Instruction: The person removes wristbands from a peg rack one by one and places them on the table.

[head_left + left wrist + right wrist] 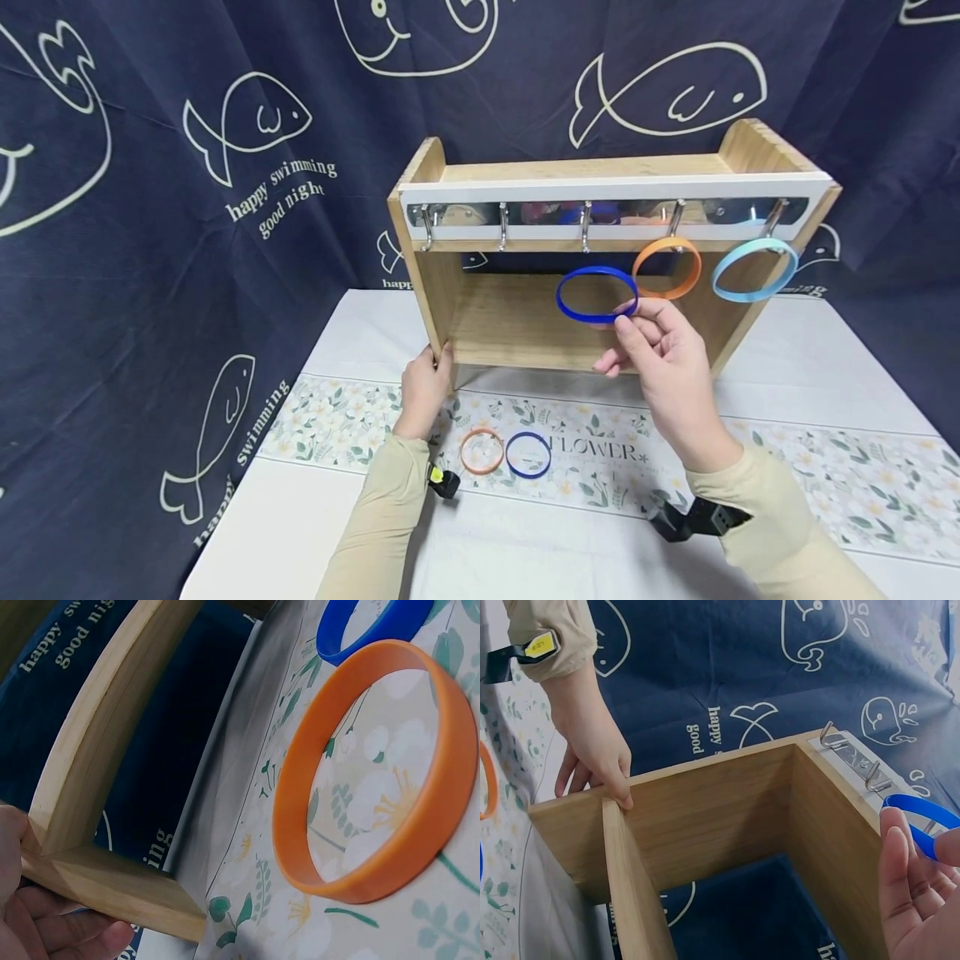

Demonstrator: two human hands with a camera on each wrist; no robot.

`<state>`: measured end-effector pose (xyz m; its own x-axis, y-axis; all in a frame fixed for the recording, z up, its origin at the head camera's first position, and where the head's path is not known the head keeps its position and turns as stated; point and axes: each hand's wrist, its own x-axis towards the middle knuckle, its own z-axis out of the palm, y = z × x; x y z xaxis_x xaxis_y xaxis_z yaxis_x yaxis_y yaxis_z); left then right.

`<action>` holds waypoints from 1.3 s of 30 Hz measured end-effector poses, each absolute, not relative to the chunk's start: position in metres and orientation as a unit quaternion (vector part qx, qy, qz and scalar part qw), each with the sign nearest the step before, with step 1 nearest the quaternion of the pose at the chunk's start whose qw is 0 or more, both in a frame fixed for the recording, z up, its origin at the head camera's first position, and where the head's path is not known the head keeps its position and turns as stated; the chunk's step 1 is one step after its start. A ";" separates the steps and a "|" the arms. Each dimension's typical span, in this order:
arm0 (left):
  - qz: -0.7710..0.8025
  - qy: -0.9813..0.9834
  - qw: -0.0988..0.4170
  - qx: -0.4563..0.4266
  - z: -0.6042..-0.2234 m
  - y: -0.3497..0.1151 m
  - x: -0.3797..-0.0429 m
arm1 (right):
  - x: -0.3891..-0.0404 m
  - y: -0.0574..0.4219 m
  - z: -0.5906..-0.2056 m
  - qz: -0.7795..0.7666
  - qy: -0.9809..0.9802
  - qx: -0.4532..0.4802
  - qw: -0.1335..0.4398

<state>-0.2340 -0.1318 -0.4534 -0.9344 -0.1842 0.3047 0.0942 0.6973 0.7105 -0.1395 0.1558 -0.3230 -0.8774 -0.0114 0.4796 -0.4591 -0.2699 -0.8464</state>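
Note:
My right hand [671,367] pinches a dark blue silicone wristband [585,318] between thumb and fingers, in front of the rack's middle hook [586,229]. In the right wrist view the blue wristband shows beside the hook strip. With thumb and fingers round a lower corner, my left hand [424,390] grips the left side of the wooden rack [525,321]. An orange wristband [697,279] hangs from the fourth hook, and a light blue one [752,297] from the rightmost hook. The two leftmost hooks are bare.
On the table's floral runner, an orange wristband [292,832] and another dark blue wristband [529,476] lie side by side, close to the left forearm. A dark blue curtain [315,233] with fish drawings hangs behind the rack. Black wrist cameras sit on both sleeves.

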 end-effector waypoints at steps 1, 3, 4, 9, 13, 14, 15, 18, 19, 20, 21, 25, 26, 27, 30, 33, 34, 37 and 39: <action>-0.388 -0.904 0.180 0.025 -0.453 -0.132 -0.234 | -0.139 0.156 -0.324 0.770 -0.589 0.199 0.145; -0.385 -0.905 0.180 0.027 -0.453 -0.132 -0.234 | -0.138 0.157 -0.325 0.768 -0.593 0.196 0.142; -0.385 -0.905 0.181 0.027 -0.453 -0.132 -0.234 | -0.138 0.157 -0.326 0.767 -0.595 0.194 0.140; -0.383 -0.905 0.181 0.030 -0.453 -0.132 -0.234 | -0.135 0.157 -0.329 0.763 -0.608 0.171 0.136; -0.386 -0.905 0.179 0.030 -0.454 -0.132 -0.234 | -0.133 0.157 -0.331 0.756 -0.620 0.152 0.143; -0.386 -0.905 0.178 0.030 -0.454 -0.132 -0.233 | -0.133 0.158 -0.331 0.756 -0.621 0.152 0.143; -0.386 -0.905 0.177 0.031 -0.454 -0.132 -0.233 | -0.133 0.158 -0.333 0.756 -0.620 0.156 0.142; -0.385 -0.905 0.177 0.032 -0.454 -0.132 -0.233 | -0.133 0.160 -0.336 0.755 -0.620 0.159 0.141; -0.385 -0.905 0.177 0.032 -0.454 -0.132 -0.233 | -0.133 0.161 -0.338 0.757 -0.617 0.164 0.140; -0.386 -0.905 0.178 0.031 -0.454 -0.132 -0.233 | -0.134 0.161 -0.339 0.759 -0.614 0.168 0.137; -0.386 -0.905 0.178 0.030 -0.454 -0.133 -0.233 | -0.134 0.162 -0.340 0.760 -0.612 0.171 0.136; -0.386 -0.904 0.179 0.028 -0.454 -0.133 -0.234 | -0.132 0.163 -0.344 0.758 -0.616 0.163 0.136; -0.386 -0.905 0.179 0.027 -0.454 -0.133 -0.234 | -0.132 0.163 -0.345 0.756 -0.620 0.157 0.137; -0.386 -0.905 0.180 0.028 -0.454 -0.133 -0.234 | -0.131 0.163 -0.346 0.755 -0.622 0.156 0.137; -0.386 -0.904 0.182 0.027 -0.454 -0.133 -0.234 | -0.130 0.164 -0.349 0.755 -0.623 0.157 0.132; -0.386 -0.904 0.184 0.027 -0.454 -0.133 -0.234 | -0.129 0.166 -0.351 0.758 -0.618 0.163 0.125; -0.386 -0.904 0.184 0.027 -0.454 -0.132 -0.234 | -0.128 0.166 -0.352 0.758 -0.619 0.162 0.124; -0.385 -0.904 0.181 0.028 -0.454 -0.132 -0.234 | -0.127 0.167 -0.355 0.758 -0.622 0.156 0.119; -0.386 -0.905 0.178 0.028 -0.454 -0.132 -0.234 | -0.126 0.167 -0.357 0.759 -0.624 0.148 0.116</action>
